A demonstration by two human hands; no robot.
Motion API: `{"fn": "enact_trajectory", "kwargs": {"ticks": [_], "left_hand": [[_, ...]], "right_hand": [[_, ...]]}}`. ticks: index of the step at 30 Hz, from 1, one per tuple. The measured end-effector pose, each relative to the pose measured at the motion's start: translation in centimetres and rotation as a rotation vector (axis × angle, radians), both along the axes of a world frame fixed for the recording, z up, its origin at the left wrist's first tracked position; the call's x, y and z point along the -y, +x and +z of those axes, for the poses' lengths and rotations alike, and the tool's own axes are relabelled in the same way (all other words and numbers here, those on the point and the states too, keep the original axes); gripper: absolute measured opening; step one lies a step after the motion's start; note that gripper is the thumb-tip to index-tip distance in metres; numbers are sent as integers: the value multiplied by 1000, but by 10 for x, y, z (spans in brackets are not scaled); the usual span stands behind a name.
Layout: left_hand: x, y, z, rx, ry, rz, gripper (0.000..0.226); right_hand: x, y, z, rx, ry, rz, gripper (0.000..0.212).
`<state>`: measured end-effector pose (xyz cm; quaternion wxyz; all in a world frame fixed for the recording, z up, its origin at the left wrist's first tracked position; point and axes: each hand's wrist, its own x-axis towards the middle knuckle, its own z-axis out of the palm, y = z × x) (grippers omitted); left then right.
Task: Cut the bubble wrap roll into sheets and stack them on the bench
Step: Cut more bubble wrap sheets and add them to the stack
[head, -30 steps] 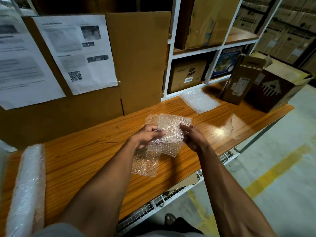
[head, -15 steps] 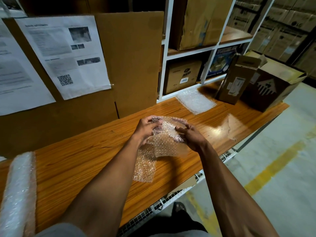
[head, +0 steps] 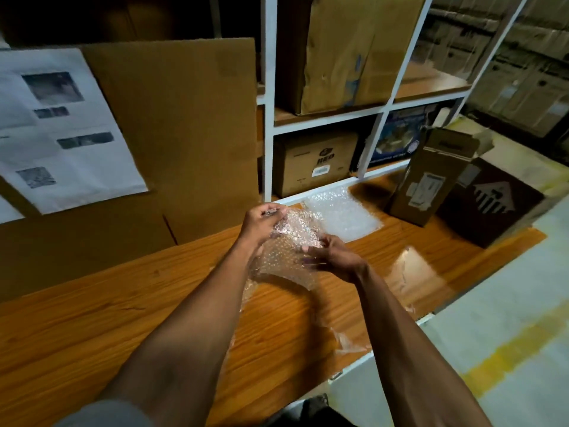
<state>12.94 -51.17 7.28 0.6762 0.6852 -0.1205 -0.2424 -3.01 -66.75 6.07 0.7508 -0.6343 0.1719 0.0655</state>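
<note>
Plastic bubble wrap sheet point(head: 286, 254) pinched in left hand point(head: 261, 224) fingers, right hand point(head: 331, 257) gripping its edge; flatten it, square onto stack point(head: 341, 215) on tabletop point(head: 123, 318).

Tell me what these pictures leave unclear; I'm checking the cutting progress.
- Head view: the bubble wrap roll lies outside the frame.
- Any cutting tool: the left hand pinches something small and shiny, too blurred to identify.
- Sheet count in the stack: layers are indistinguishable.
- Printed sheets: motion blur makes the text unreadable.
</note>
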Motion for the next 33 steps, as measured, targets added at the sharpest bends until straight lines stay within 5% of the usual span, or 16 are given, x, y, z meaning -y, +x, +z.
{"fn": "enact_trajectory", "kwargs": {"ticks": [5,14,23,33], "left_hand": [[73,18,-2,24,16,118,9],[156,48,-28,107,249,200,7],[221,70,-48,82,367,185,11],[288,107,-79,106,465,140,2]], "right_hand": [[74,3,-16,-56,-91,45,22],[182,21,-44,-117,-83,-259,10],[244,49,-91,-131,-166,-399,15],[300,78,-134,-170,-525,-516,19]]}}
